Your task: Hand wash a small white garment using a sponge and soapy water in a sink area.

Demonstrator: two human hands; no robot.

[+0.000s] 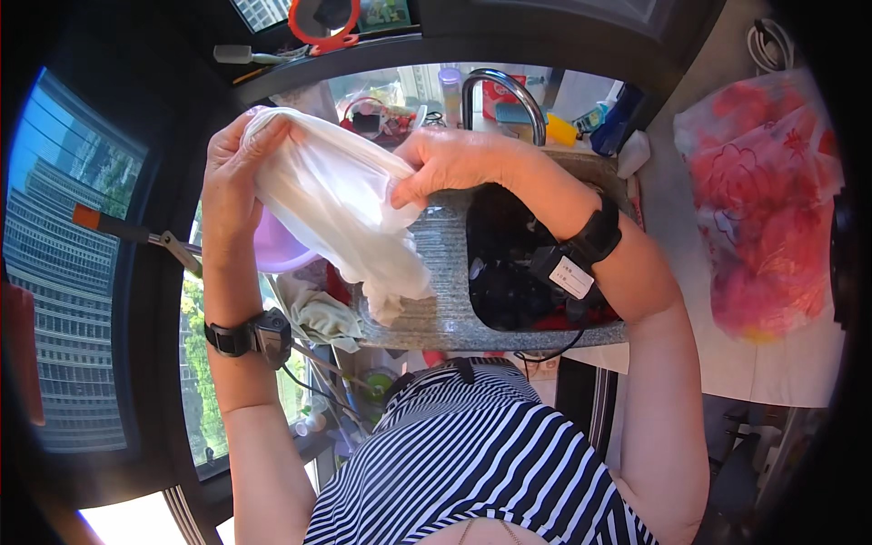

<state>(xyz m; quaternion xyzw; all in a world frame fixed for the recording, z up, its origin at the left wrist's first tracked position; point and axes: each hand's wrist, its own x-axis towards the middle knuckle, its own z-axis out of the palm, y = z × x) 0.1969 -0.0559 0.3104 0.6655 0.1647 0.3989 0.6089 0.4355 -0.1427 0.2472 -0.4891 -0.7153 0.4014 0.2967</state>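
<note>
A thin white cloth [334,197] is stretched between my hands, its lower end hanging in folds over a ribbed stone washboard slab. My left hand [235,160] grips its upper left edge, thumb on top and fingers behind. On the right side, my right hand [443,163] pinches the cloth between thumb and fingers. Below and to the right lies the dark basin of the sink [504,272], with dark contents that are hard to make out. The stone slab [446,259] of the sink looks wet. Behind the cloth, a purple basin [279,242] is partly hidden.
A curved chrome faucet [504,78] rises behind the sink. Bottles and a yellow item [562,131] crowd the ledge. A crumpled pale cloth [317,306] hangs at the left. On the right counter lies a red-patterned plastic bag [759,204]. A pole [112,223] juts out by the left window.
</note>
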